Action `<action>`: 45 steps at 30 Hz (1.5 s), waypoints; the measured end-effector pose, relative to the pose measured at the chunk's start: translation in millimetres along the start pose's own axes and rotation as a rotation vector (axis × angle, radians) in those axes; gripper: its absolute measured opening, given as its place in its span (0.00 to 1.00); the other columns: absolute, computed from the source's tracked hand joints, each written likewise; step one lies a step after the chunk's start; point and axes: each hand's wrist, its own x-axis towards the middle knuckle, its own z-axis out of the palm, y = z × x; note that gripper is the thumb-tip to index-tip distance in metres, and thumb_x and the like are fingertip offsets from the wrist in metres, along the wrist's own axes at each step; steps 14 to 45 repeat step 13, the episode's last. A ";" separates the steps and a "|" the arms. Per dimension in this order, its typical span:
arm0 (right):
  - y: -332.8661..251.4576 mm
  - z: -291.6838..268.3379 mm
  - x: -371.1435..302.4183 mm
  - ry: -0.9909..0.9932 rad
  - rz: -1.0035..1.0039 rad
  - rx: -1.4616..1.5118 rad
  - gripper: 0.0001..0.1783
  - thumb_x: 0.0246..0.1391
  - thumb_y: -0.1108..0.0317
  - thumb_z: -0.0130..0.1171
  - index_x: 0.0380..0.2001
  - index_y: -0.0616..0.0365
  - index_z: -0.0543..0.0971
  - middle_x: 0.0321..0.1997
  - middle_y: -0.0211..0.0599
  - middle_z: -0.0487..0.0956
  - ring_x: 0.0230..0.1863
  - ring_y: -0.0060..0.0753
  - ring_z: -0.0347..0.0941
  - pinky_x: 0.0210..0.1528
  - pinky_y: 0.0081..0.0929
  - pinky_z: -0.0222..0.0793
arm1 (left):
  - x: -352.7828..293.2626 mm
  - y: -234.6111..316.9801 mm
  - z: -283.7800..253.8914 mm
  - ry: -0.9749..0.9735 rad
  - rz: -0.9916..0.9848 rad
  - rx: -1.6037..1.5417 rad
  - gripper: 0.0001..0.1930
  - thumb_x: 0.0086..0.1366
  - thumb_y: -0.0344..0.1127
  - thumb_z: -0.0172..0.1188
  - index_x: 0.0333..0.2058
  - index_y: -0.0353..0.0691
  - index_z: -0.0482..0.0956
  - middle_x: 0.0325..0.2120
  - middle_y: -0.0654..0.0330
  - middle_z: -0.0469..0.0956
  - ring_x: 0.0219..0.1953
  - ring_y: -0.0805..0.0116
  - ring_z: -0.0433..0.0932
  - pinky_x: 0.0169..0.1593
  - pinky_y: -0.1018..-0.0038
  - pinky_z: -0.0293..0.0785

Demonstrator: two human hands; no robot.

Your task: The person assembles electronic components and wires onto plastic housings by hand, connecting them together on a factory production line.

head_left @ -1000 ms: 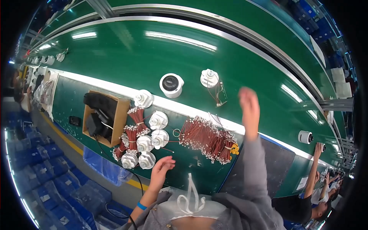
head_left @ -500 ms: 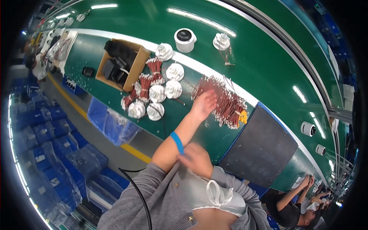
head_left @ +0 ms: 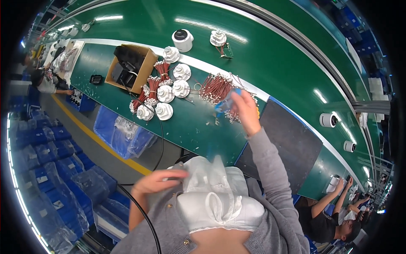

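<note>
My right hand is raised over the bench, closed on a blue wristband that is smeared by motion. Beneath and beside it lies a large heap of red-brown wires with white connectors. Low over my lap, on the left, is my left hand, blurred, its fingers stretched out and nothing seen in them. No band shows on the bare left forearm. A black cable runs past that hand. Left of the heap are several white round camera bases and tied wire bundles.
A cardboard box of black parts stands on the green bench's left part. At right lies a dark mat. Beyond the white edge, a white dome camera sits on the green belt. Co-workers are at far left and right.
The blue wristband has come off my left forearm and is now in my right hand, which moved up and right over the wires. My left hand withdrew from the heap to my lap.
</note>
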 end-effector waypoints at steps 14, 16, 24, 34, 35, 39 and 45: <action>29.9 86.5 207.3 -0.193 0.159 -0.478 0.26 0.54 0.58 0.59 0.53 0.59 0.70 0.35 0.34 0.79 0.35 0.20 0.71 0.35 0.19 0.67 | -180.4 223.1 -237.8 -0.113 0.436 0.838 0.12 0.57 0.42 0.60 0.28 0.39 0.84 0.29 0.60 0.83 0.34 0.59 0.83 0.41 0.78 0.78; 29.9 86.5 207.3 -0.193 0.159 -0.478 0.26 0.54 0.58 0.59 0.53 0.59 0.70 0.35 0.34 0.79 0.35 0.20 0.71 0.35 0.19 0.67 | -180.4 223.1 -237.8 -0.113 0.436 0.838 0.12 0.57 0.42 0.60 0.28 0.39 0.84 0.29 0.60 0.83 0.34 0.59 0.83 0.41 0.78 0.78; 29.9 86.5 207.3 -0.193 0.159 -0.478 0.26 0.54 0.58 0.59 0.53 0.59 0.70 0.35 0.34 0.79 0.35 0.20 0.71 0.35 0.19 0.67 | -180.4 223.1 -237.8 -0.113 0.436 0.838 0.12 0.57 0.42 0.60 0.28 0.39 0.84 0.29 0.60 0.83 0.34 0.59 0.83 0.41 0.78 0.78; 29.9 86.5 207.3 -0.193 0.159 -0.478 0.26 0.54 0.58 0.59 0.53 0.59 0.70 0.35 0.34 0.79 0.35 0.20 0.71 0.35 0.19 0.67 | -180.4 223.1 -237.8 -0.113 0.436 0.838 0.12 0.57 0.42 0.60 0.28 0.39 0.84 0.29 0.60 0.83 0.34 0.59 0.83 0.41 0.78 0.78; 29.9 86.5 207.3 -0.193 0.159 -0.478 0.26 0.54 0.58 0.59 0.53 0.59 0.70 0.35 0.34 0.79 0.35 0.20 0.71 0.35 0.19 0.67 | -180.4 223.1 -237.8 -0.113 0.436 0.838 0.12 0.57 0.42 0.60 0.28 0.39 0.84 0.29 0.60 0.83 0.34 0.59 0.83 0.41 0.78 0.78; 29.9 86.5 207.3 -0.193 0.159 -0.478 0.26 0.54 0.58 0.59 0.53 0.59 0.70 0.35 0.34 0.79 0.35 0.20 0.71 0.35 0.19 0.67 | -180.4 223.1 -237.8 -0.113 0.436 0.838 0.12 0.57 0.42 0.60 0.28 0.39 0.84 0.29 0.60 0.83 0.34 0.59 0.83 0.41 0.78 0.78; 29.9 86.5 207.3 -0.193 0.159 -0.478 0.26 0.54 0.58 0.59 0.53 0.59 0.70 0.35 0.34 0.79 0.35 0.20 0.71 0.35 0.19 0.67 | -180.4 223.1 -237.8 -0.113 0.436 0.838 0.12 0.57 0.42 0.60 0.28 0.39 0.84 0.29 0.60 0.83 0.34 0.59 0.83 0.41 0.78 0.78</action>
